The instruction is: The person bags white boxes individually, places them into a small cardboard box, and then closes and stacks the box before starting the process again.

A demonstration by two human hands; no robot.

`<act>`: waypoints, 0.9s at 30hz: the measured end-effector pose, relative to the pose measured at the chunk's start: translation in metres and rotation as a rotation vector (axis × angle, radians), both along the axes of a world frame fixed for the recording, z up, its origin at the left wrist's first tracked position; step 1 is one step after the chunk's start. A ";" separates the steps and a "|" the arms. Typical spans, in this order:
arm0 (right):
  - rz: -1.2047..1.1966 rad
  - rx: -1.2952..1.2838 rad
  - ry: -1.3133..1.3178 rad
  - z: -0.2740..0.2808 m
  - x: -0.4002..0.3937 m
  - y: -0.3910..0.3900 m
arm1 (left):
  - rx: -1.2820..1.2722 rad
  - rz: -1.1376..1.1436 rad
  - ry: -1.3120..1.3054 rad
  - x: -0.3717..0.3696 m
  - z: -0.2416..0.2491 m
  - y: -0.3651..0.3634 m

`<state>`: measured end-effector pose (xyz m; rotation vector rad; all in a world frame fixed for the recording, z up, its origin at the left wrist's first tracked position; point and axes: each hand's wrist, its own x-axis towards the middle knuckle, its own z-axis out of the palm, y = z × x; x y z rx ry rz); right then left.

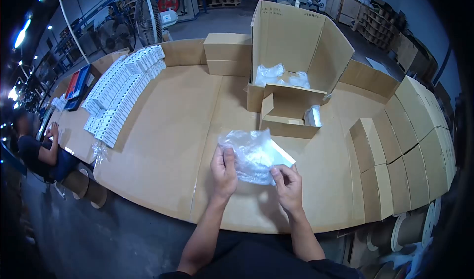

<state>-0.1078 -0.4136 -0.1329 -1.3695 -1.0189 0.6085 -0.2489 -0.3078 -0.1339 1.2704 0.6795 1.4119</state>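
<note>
A crumpled clear plastic bag (253, 155) with a white flat item inside hangs just above the cardboard-covered table (173, 146), held between both hands. My left hand (223, 172) pinches its left edge, and my right hand (288, 184) pinches its lower right corner. A small open cardboard box (289, 116) with a white wrapped item (313, 116) inside sits just beyond the bag.
A tall open carton (296, 42) holding more plastic bags (279, 75) stands behind it. Rows of small white boxes (121, 94) lie at the left. Closed brown boxes (410, 146) line the right edge. A person (37, 150) sits at far left.
</note>
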 end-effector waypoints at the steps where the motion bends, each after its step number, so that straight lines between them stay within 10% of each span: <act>1: 0.028 -0.019 0.041 0.006 0.000 0.002 | -0.014 -0.035 0.040 -0.007 -0.006 0.000; 6: 0.102 -0.075 0.381 -0.007 0.000 0.013 | -0.045 -0.105 0.093 -0.013 -0.020 -0.006; 12: -0.105 0.034 -0.012 0.000 -0.006 0.013 | -0.004 0.264 0.161 -0.018 -0.018 -0.004; 16: -0.125 0.032 -0.040 0.000 -0.008 0.011 | 0.753 0.506 0.592 -0.025 0.028 -0.011; 27: -0.148 -0.029 -0.085 -0.004 -0.004 0.007 | 0.825 -0.027 0.779 -0.019 0.046 0.018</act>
